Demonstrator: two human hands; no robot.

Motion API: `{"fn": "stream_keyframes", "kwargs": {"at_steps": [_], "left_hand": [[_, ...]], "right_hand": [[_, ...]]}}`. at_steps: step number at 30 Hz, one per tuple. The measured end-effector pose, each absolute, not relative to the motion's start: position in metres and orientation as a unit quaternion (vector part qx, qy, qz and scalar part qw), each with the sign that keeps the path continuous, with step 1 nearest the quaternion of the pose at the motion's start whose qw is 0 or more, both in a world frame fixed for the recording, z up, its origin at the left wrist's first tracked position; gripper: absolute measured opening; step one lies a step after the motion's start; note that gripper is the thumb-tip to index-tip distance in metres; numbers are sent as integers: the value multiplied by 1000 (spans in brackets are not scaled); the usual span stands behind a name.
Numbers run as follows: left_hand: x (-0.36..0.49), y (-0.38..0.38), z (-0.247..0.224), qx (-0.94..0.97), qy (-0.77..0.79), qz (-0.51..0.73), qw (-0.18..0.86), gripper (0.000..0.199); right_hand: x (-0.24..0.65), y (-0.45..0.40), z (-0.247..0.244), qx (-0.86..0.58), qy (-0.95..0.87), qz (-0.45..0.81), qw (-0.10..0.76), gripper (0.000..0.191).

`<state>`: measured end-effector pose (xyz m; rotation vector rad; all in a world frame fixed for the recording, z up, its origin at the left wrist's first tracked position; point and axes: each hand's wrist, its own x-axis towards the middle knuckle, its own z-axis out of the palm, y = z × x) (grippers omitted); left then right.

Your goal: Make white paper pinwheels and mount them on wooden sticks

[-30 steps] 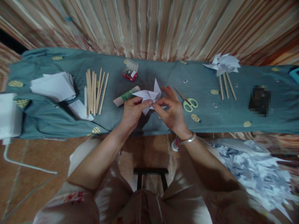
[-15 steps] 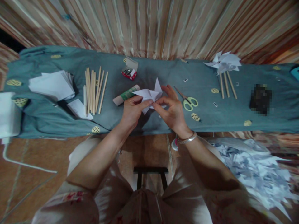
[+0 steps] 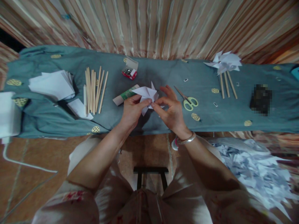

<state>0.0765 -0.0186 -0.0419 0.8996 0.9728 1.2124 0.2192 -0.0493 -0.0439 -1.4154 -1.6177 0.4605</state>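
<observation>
A white paper pinwheel [image 3: 146,92] with pointed blades is held above the cloth between my two hands. My left hand [image 3: 133,109] grips its left side, thumb pressed near the centre. At the centre, the thumb and forefinger of my right hand [image 3: 170,109] pinch the paper, while the other fingers stand raised. Whether a pin is between those fingertips is too small to tell. Behind my left hand lies a green and pale glue stick [image 3: 126,95]. Scissors [image 3: 189,102] with light green handles lie just right of my right hand.
Wooden sticks [image 3: 93,90] and stacked white paper [image 3: 52,85] lie to the left. An opened red box [image 3: 129,73] of small metal pins sits behind. Pinwheels on sticks [image 3: 225,63] lie at the right. A bag of paper pieces [image 3: 252,171] stands below the table's right side.
The pinwheel has tilted and turned slightly in my fingers, and its upright blade has shifted left and lower. Both hands keep almost the same place and grip.
</observation>
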Motion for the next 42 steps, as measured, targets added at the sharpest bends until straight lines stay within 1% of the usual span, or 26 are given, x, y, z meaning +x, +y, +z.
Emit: {"fn": "stream_keyframes", "kwargs": {"at_steps": [4,8,11,15,20,23,25,27,31,37,42], "left_hand": [[75,-16,-41,371,431,527,631,12],[72,-14,-41,348,426,516,657,14],[70,-13,-42,337,415,506,677,17],[66,-13,-43,333,409,486,697,20],[62,-14,-41,343,395,463,716,23],[60,-16,-40,358,397,440,722,25],[59,-17,-40,368,404,426,722,25],[59,-17,-40,376,410,419,718,25],[60,-18,-39,394,420,431,695,21],[60,-21,-38,437,432,441,654,20],[61,-23,-41,453,430,444,642,17]], "right_hand": [[222,-51,-39,-561,-673,169,452,18],[230,-51,-34,-556,-662,155,479,22],[239,-49,-32,-562,-639,174,495,18],[252,-47,-36,-567,-611,220,507,4],[262,-49,-39,-538,-634,287,475,23],[264,-50,-38,-519,-654,308,457,28],[265,-50,-37,-511,-665,307,449,25],[265,-50,-36,-508,-677,298,442,17],[263,-50,-35,-504,-696,277,430,7],[259,-52,-34,-512,-711,255,408,5],[255,-50,-37,-519,-705,251,414,4]]}}
